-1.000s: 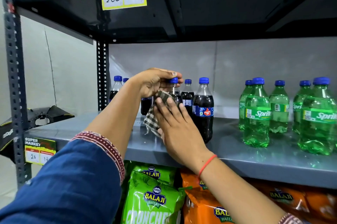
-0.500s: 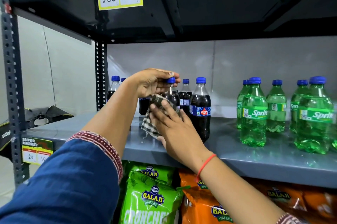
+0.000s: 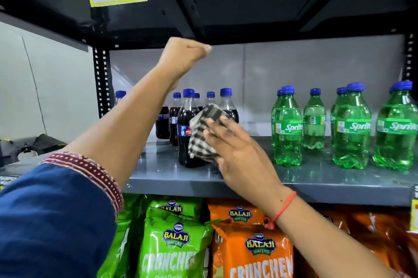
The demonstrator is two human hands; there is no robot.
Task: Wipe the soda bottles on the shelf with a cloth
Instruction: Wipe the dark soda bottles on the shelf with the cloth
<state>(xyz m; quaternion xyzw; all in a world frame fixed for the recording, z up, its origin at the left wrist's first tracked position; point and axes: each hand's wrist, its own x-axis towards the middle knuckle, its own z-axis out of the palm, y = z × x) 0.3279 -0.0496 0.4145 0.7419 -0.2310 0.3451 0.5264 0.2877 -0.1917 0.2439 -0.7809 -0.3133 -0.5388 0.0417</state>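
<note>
The left hand is raised above the cola bottles, loosely curled and empty; a second ago a cap was steadied by it. The checked cloth is grasped by the right hand beside the front cola bottle on the shelf. That bottle's wipe seems finished; a neighbouring bottle must be steadied next.
</note>
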